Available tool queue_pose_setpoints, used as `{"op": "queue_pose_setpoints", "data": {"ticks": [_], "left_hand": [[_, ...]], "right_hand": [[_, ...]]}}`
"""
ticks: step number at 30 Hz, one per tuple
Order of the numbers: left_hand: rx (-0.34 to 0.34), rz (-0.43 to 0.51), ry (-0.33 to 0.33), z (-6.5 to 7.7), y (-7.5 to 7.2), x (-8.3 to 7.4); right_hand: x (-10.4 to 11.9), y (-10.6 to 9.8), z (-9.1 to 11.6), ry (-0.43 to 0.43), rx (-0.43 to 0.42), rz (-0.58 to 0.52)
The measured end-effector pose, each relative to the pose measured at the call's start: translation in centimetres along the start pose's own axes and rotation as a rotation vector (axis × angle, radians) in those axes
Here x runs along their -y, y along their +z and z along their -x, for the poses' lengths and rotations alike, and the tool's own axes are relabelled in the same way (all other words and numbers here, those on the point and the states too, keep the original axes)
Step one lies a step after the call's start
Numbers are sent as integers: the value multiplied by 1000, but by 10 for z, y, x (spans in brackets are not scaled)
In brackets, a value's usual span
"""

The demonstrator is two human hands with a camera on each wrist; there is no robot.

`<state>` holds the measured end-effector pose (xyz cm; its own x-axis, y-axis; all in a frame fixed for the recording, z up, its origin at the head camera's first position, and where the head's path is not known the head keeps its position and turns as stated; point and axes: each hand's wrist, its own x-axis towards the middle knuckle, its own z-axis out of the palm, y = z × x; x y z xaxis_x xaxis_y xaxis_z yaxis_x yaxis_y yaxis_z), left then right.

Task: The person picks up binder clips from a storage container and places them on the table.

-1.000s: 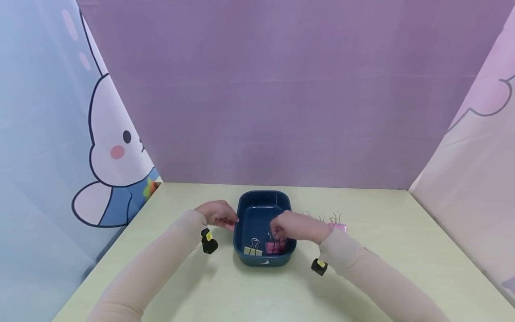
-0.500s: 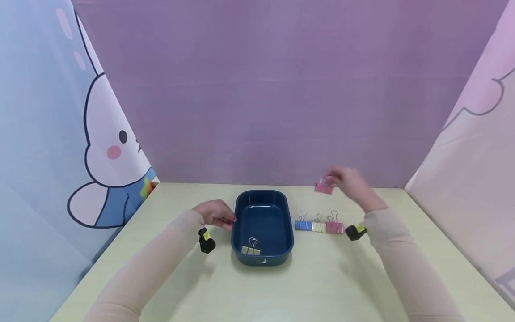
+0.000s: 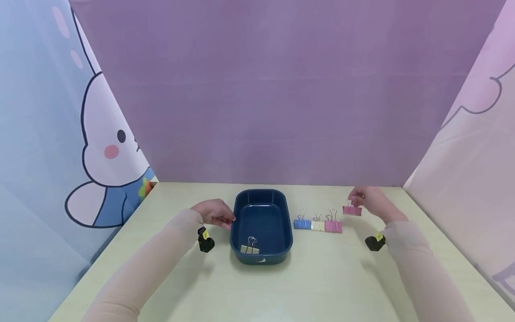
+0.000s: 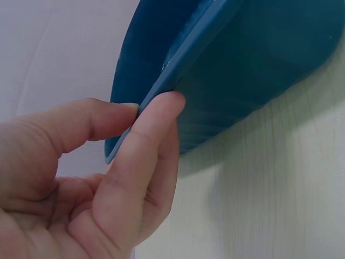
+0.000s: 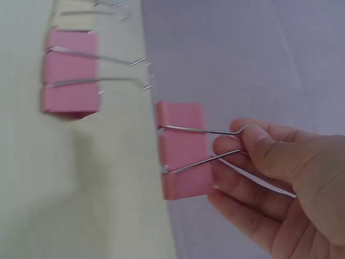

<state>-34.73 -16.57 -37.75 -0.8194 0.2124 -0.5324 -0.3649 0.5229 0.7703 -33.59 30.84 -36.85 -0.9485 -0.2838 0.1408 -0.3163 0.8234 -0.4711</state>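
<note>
My left hand (image 3: 214, 213): pinching the rim of one dark blue tray (image 3: 261, 219), one yellow clip (image 3: 250, 249) inside. My right hand (image 3: 372, 201): pinching one pink binder clip (image 3: 352, 210) by its handles, near a row of blue clip (image 3: 302, 224), cream clip (image 3: 318, 226), second pink clip (image 3: 333, 227).

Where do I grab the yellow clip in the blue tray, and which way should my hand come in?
Pinch the yellow clip by its wire handles, probably best from straight above. They stick up, while its body sits low, close to the near wall of the blue tray, so the raised walls would likely block a sideways grab.
</note>
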Motion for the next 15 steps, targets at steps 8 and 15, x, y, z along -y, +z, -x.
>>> {"op": "queue_pose_setpoints", "data": {"ticks": [8, 15], "left_hand": [[-2, 5, 8, 2, 0, 1], [12, 35, 18, 3, 0, 1]], "right_hand": [[-8, 21, 5, 12, 136, -65], [-12, 29, 8, 40, 166, -106]]}}
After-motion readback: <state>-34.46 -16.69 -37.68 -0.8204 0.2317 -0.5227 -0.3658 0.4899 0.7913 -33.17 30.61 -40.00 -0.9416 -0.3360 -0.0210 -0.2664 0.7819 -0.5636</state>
